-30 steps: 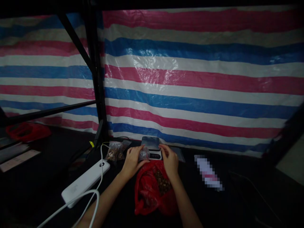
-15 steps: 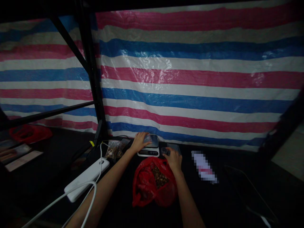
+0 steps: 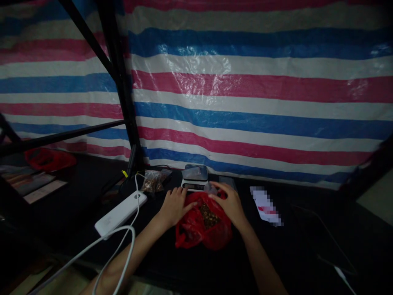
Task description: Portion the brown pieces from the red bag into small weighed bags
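Note:
A red plastic bag [image 3: 196,231] lies open on the dark table, with small brown pieces [image 3: 209,216] showing inside. My left hand [image 3: 175,206] rests on the bag's left rim, fingers curled on the plastic. My right hand [image 3: 229,203] is at the bag's upper right edge, fingers bent and holding a small clear thing [image 3: 211,189] that I cannot make out. Just behind the bag stands a small scale [image 3: 194,178] with a small clear bag lying on its pan.
A clear bag of brown pieces [image 3: 152,181] lies left of the scale. A white power bank [image 3: 120,213] with white cables sits at the left. A white packet [image 3: 265,205] lies to the right. A black frame post [image 3: 123,86] and a striped tarp stand behind.
My left hand has left the scale pan, where a small clear bag now lies, and come back to the red bag's rim. My right hand moved onto the red bag. The view tilted down.

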A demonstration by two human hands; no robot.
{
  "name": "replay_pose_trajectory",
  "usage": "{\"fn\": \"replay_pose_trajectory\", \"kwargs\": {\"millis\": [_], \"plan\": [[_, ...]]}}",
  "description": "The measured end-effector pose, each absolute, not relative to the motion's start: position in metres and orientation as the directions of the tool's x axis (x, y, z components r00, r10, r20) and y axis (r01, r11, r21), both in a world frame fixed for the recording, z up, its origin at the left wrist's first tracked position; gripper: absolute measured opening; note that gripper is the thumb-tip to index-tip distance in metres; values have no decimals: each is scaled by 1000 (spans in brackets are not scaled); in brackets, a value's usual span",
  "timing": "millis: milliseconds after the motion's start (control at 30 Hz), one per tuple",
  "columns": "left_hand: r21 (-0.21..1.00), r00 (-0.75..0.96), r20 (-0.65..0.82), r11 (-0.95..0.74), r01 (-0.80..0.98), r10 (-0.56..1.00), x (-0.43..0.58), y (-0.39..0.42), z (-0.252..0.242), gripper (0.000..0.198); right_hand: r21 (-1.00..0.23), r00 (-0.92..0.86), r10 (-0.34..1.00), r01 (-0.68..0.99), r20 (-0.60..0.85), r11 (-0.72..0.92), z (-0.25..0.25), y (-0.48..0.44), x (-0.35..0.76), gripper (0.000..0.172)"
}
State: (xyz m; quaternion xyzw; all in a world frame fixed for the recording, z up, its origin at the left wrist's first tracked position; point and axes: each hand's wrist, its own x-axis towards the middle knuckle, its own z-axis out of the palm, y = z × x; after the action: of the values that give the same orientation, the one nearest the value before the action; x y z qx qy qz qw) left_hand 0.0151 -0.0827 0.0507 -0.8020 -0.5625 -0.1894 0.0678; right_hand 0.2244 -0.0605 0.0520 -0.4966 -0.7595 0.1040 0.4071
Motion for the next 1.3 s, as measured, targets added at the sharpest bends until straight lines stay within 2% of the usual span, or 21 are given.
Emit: {"fn": "replay_pose_trajectory", "kwargs": {"millis": [67, 133, 267, 333, 400, 500, 600, 700, 767, 900, 1000, 1167, 1233, 1300], "plan": [[110, 212, 274, -250, 962, 938, 7, -90, 51, 65, -416, -317, 852, 767, 417, 488, 51, -77, 224, 36], [114, 164, 134, -180, 977, 977, 3, -91, 52, 68, -277, -371, 870, 842, 326, 463, 50, -88, 226, 36], [167, 229, -90, -212, 963, 969, 6, -88, 52, 67, -112, -432, 877, 881, 208, 461, 56, -94, 234, 36], [201, 282, -102, -258, 945, 954, 7, -89, 47, 58, -38, -461, 872, 881, 163, 472, 64, -97, 235, 35], [267, 340, -46, -317, 910, 939, 5, -92, 39, 44, 45, -472, 873, 882, 126, 470, 73, -100, 231, 32], [458, 413, 63, -394, 797, 909, 1, -95, 29, 29, 135, -455, 886, 887, 87, 442, 82, -106, 222, 26], [660, 442, 92, -387, 644, 892, 1, -99, 25, 27, 146, -467, 883, 877, 42, 457, 82, -111, 215, 24], [814, 441, 121, -343, 469, 889, 9, -99, 22, 30, 97, -505, 863, 861, 34, 500, 75, -113, 217, 21], [878, 383, 140, -293, 378, 913, 17, -97, 19, 31, 48, -500, 863, 866, 70, 498, 66, -114, 220, 24], [933, 239, 169, -234, 274, 956, 30, -91, 17, 31, -83, -458, 871, 875, 176, 477, 43, -116, 225, 31], [945, 206, 204, -247, 213, 957, 39, -88, 23, 29, -206, -397, 890, 873, 223, 441, 28, -118, 221, 35], [970, 179, 183, -207, 130, 967, 47, -81, 26, 27, -463, -249, 927, 811, 281, 358, 12, -114, 212, 38], [978, 170, 154, -175, 111, 973, 44, -76, 24, 28, -614, -184, 938, 716, 295, 333, 4, -110, 210, 36], [980, 169, 139, -160, 116, 976, 37, -72, 22, 32, -766, -146, 943, 552, 298, 328, -3, -106, 209, 35]]}}
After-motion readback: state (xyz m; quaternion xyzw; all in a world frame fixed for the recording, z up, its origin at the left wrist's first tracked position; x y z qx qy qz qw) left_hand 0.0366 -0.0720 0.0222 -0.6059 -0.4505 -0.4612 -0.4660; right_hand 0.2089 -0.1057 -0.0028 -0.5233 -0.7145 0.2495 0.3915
